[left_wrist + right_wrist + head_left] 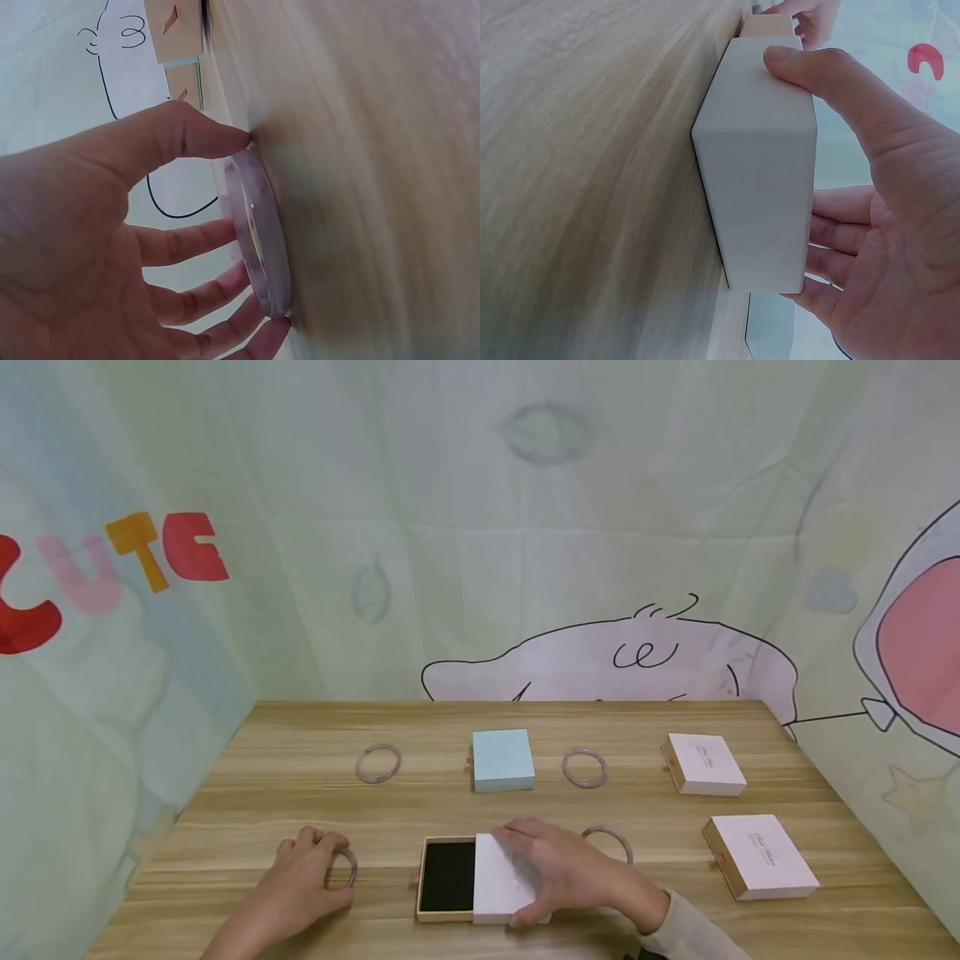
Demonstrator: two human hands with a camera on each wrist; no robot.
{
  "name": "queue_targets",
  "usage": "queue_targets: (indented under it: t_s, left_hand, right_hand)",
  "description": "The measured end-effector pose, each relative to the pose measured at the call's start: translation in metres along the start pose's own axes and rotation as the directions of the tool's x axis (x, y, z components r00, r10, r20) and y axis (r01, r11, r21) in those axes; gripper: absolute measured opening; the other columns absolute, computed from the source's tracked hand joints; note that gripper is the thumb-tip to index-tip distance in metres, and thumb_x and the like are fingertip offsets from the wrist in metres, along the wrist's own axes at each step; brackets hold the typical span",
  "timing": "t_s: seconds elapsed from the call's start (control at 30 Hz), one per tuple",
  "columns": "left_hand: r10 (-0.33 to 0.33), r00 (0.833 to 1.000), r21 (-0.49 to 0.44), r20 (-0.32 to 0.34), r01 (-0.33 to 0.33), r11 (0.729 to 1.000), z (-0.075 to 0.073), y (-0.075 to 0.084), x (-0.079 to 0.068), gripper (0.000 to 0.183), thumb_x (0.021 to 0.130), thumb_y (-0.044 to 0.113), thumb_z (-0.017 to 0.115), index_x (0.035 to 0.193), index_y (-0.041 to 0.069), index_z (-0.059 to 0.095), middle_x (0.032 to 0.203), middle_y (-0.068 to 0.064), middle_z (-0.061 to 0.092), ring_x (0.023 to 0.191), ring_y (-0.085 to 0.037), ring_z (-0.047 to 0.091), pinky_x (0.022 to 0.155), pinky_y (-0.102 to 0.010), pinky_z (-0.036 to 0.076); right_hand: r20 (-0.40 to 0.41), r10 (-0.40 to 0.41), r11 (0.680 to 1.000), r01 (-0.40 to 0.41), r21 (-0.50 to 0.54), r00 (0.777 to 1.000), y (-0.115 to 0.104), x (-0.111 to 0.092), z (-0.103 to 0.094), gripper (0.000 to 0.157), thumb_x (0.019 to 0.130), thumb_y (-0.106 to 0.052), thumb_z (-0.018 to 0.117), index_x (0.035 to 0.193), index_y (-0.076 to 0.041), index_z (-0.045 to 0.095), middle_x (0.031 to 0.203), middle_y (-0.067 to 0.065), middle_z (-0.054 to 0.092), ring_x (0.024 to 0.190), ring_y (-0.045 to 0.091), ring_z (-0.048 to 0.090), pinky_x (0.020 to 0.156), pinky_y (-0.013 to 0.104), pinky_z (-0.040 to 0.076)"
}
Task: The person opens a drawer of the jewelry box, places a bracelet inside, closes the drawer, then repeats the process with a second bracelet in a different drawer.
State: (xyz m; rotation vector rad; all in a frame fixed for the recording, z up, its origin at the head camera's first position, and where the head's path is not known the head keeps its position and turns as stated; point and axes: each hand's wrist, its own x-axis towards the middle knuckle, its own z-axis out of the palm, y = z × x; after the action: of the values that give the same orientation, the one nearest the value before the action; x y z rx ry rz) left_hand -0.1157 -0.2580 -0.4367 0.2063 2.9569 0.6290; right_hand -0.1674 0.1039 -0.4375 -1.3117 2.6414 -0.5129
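The pale fabric backdrop (465, 527) fills the upper frame; below it the wood-grain tabletop (420, 810) spreads across the bottom half. My right hand (558, 864), bottom centre, grips a white box sleeve (492, 877), thumb on the near side and fingers on the far side. My left hand (300, 881), lower left, grasps a bangle (277, 240), thumb and fingers spread around its rim, down against the wood.

Two closed white boxes, one (765, 856) at lower right and another (707, 764) above it, and a blue box (502, 762) at centre are next in size. The tray (447, 917) juts left from my sleeve, its black lining showing. Loose bangles lie left of the blue box (358, 766), right of it (566, 768) and just behind my right wrist (608, 829). Smallest is the tray's pull tab (414, 878).

I judge that a light fingertip hold on the smooth, low ring could let it slip; squeezing or shoving the sleeve could skew the tray; a rightward elbow swing might knock the bangle behind my wrist.

The tray's raised rim could catch anything dragged low. Bare wood separates my left hand from the tab, and more runs above both hands; room is tighter at my right forearm.
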Motion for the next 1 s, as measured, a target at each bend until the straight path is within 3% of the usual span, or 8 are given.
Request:
queue_targets:
  t_s: [0.6, 1.0]
  left_hand:
    - [-0.004, 0.998, 0.007, -0.063, 0.005, 1.000, -0.001, 0.004, -0.001, 0.068, 0.070, 0.034, 0.088, 0.122, -0.002, 0.061, 0.116, -0.024, 0.053, 0.102, -0.044, 0.051, 0.081, -0.060, 0.048]
    - [0.041, 0.991, 0.038, -0.130, -0.036, 0.999, -0.005, 0.018, -0.003, 0.063, 0.068, 0.031, 0.084, 0.119, -0.001, 0.065, 0.116, -0.023, 0.056, 0.103, -0.044, 0.052, 0.082, -0.060, 0.049]
  right_hand:
    - [0.007, 0.011, 1.000, -0.011, -0.004, 1.000, 0.001, 0.000, 0.001, 0.101, 0.072, -0.057, 0.083, 0.147, -0.003, 0.044, 0.142, 0.010, 0.051, 0.128, 0.022, 0.050, 0.102, 0.036, 0.045]
    - [0.008, 0.020, 1.000, -0.020, 0.014, 1.000, 0.002, 0.001, 0.001, 0.101, 0.072, -0.057, 0.083, 0.148, -0.003, 0.044, 0.143, 0.010, 0.051, 0.127, 0.022, 0.050, 0.101, 0.036, 0.045]
